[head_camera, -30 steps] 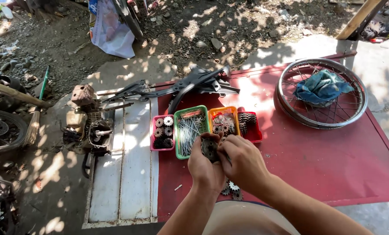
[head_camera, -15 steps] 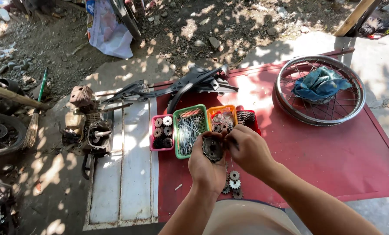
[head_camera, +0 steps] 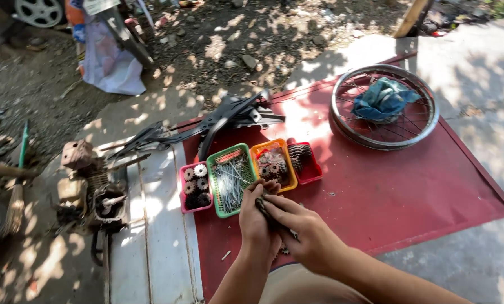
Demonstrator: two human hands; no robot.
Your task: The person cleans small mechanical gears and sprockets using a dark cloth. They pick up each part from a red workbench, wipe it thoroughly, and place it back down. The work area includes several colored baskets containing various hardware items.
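My left hand [head_camera: 257,221] and my right hand [head_camera: 300,229] meet over the red mat [head_camera: 387,191], both gripping a dark metal gear part [head_camera: 266,207] pressed between them. Most of the part is hidden by my fingers. Just beyond my hands stand small plastic baskets: a pink one [head_camera: 195,187] with gears, a green one [head_camera: 231,178] with long bolts, an orange one [head_camera: 272,164] with small parts and a red one [head_camera: 302,161] with dark gears.
A spoked wheel rim [head_camera: 382,108] with a blue rag [head_camera: 383,98] lies at the mat's far right. A black motorcycle frame piece [head_camera: 218,121] lies behind the baskets. A rusty engine [head_camera: 91,186] sits left of a white panel [head_camera: 153,236]. Dirt ground lies beyond.
My hands have drawn closer together around the gear part, which now shows less. The small gears on the mat below my hands are now hidden.
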